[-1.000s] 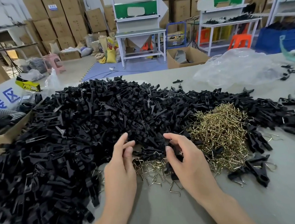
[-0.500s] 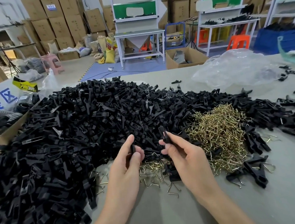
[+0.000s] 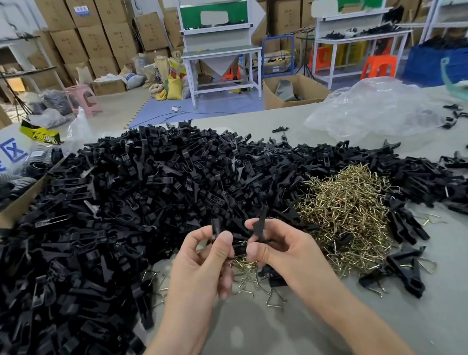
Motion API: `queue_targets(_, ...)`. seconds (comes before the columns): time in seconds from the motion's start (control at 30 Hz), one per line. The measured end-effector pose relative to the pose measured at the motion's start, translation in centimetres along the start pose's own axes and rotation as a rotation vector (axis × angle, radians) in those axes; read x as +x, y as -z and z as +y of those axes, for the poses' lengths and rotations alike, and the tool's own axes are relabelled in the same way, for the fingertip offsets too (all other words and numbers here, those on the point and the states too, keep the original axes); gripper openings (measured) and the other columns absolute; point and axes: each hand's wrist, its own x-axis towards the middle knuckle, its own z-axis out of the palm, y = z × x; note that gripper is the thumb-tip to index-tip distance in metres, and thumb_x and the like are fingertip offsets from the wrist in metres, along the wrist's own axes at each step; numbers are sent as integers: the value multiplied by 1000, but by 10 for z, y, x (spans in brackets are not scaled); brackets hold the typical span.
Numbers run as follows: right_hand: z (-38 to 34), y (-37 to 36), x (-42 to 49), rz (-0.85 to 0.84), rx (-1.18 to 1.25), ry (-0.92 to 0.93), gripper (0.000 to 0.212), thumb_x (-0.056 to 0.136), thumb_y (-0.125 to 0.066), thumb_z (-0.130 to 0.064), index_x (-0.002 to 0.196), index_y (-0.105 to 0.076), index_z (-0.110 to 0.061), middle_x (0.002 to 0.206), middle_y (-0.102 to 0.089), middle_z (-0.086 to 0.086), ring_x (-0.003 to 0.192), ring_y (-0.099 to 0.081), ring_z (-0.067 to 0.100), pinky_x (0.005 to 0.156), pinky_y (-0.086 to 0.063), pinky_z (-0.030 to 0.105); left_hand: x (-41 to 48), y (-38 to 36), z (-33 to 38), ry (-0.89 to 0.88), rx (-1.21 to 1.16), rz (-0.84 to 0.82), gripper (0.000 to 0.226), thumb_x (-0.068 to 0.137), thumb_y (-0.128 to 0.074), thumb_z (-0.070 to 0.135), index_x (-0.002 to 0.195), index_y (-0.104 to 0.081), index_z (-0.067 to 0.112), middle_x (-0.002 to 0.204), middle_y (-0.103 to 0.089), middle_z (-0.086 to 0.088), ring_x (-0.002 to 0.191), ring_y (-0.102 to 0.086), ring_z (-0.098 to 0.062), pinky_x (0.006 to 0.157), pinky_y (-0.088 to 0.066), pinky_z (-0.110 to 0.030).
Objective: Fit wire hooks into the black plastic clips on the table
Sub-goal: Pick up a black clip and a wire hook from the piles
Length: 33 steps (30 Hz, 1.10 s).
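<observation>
A huge heap of black plastic clips [image 3: 133, 203] covers the left and middle of the grey table [image 3: 269, 341]. A mound of brass wire hooks [image 3: 349, 212] lies to the right of centre, with loose wire hooks [image 3: 253, 280] scattered under my hands. My left hand [image 3: 203, 262] pinches a black clip piece [image 3: 216, 227] between thumb and fingers, held upright above the table. My right hand [image 3: 282, 252] pinches a second black clip piece [image 3: 259, 224], also upright, close beside the first. The two pieces do not touch.
Several assembled clips [image 3: 402, 270] lie right of the hook mound. A crumpled clear plastic bag [image 3: 374, 108] sits at the back right. A cardboard box [image 3: 1, 217] stands at the table's left edge. Workbenches, cartons and stools fill the room behind.
Both hands have lifted off the pile toward me, each now holding a clip piece upright. They have moved closer together.
</observation>
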Motion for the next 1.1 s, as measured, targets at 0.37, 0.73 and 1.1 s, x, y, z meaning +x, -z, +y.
queue_targets(0.37,3,-5,1,14,243,-96,19,98,-60,-15,105,-77,-18,95,-78,6,92,-75,19,79,-57,20,-4,-5,4,37,-59,21,27,92,-58,13,109,-77,21,92,-73,-4,73,-65,-10,57,-55,-22)
queue_targets(0.73,6,-10,-2,-61,-7,-15,18,92,-71,-25,106,-76,-35,103,-77,-3,98,-73,15,91,-58,30,-6,-3,2,-37,-32,9,32,73,-73,22,105,-77,23,105,-77,-5,97,-74,-18,72,-56,-17)
queue_targets(1.1,4,-10,-2,-39,29,4,16,92,-72,-20,102,-77,-31,97,-78,2,93,-74,16,81,-57,22,-6,-1,-3,-86,116,17,33,70,-77,37,103,-75,31,102,-76,-4,100,-71,-20,89,-53,-31)
